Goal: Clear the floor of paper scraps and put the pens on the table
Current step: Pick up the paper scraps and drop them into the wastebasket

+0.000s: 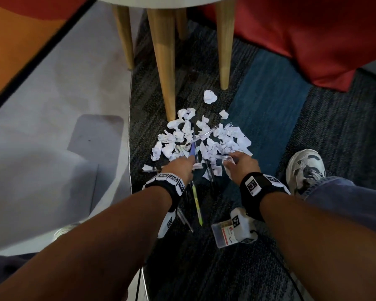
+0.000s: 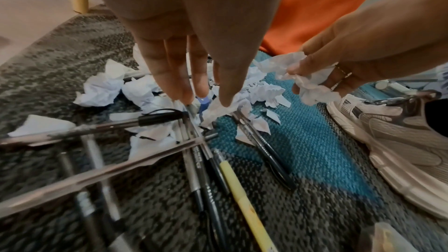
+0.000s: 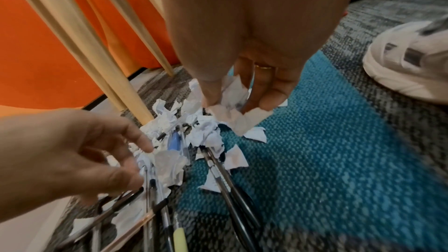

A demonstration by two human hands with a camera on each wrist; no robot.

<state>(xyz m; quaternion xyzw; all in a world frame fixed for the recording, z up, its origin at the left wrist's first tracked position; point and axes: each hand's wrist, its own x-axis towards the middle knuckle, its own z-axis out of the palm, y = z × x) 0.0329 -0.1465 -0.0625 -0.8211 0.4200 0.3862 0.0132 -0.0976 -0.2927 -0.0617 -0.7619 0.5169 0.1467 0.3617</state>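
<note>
A heap of white paper scraps (image 1: 204,137) lies on the carpet by a table leg, with several pens mixed in and spread toward me: a yellow pen (image 1: 197,203) (image 2: 244,198), a blue pen (image 1: 192,149), black pens (image 2: 264,152) (image 3: 230,189). My left hand (image 1: 187,159) (image 2: 206,99) reaches down with nearly straight fingers, its tips touching a scrap (image 2: 218,110) at the near edge of the heap. My right hand (image 1: 230,158) (image 3: 238,102) pinches a bunch of crumpled scraps (image 2: 308,81) (image 3: 232,116) just above the heap's right side.
Wooden table legs (image 1: 163,61) stand right behind the heap. A red cushion (image 1: 313,35) fills the back right. A person's white shoe (image 1: 305,168) is planted to the right. A small clear plastic box (image 1: 223,235) lies near my right wrist. A smooth grey floor (image 1: 52,127) borders the carpet at left.
</note>
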